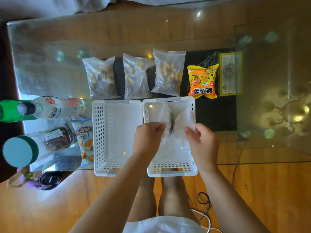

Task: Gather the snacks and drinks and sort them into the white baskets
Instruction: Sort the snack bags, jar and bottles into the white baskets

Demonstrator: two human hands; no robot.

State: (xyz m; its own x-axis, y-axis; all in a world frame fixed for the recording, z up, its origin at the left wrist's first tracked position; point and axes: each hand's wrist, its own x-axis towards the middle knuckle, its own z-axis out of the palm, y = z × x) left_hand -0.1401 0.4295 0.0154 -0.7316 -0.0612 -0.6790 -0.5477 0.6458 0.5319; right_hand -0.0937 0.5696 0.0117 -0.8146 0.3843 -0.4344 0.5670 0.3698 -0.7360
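Leftmost, green bottle (7, 111): lying at the table's left edge, partly cut off by the frame.
Clear bottle (55, 106): on its side just right of the green one, black cap pointing left.
Jar with teal lid (33, 145): lying on its side below the bottles, dark contents visible through the glass.
Blue-and-white snack bag (85, 142): flat on the glass table (50, 47), just beside the left basket's outer wall.
Left white basket (99, 132): at the near table edge, nothing inside it.
Three clear zip bags (136, 78): in a row beyond the baskets, each with pale and dark snacks.
Left hand (148, 140): fingers pinched shut on the near left corner of a clear bag.
Clear bag (173, 125): held over the right basket, hanging into it; whether it touches the bottom I cannot tell.
Right white basket (171, 170): touching the left basket side by side.
Right hand (202, 140): fingers closed on the bag's right edge.
Orange-and-yellow snack packet (202, 81): beyond the right basket's far right corner.
Yellow-framed packet (230, 74): just right of the orange one, apparently under the glass.
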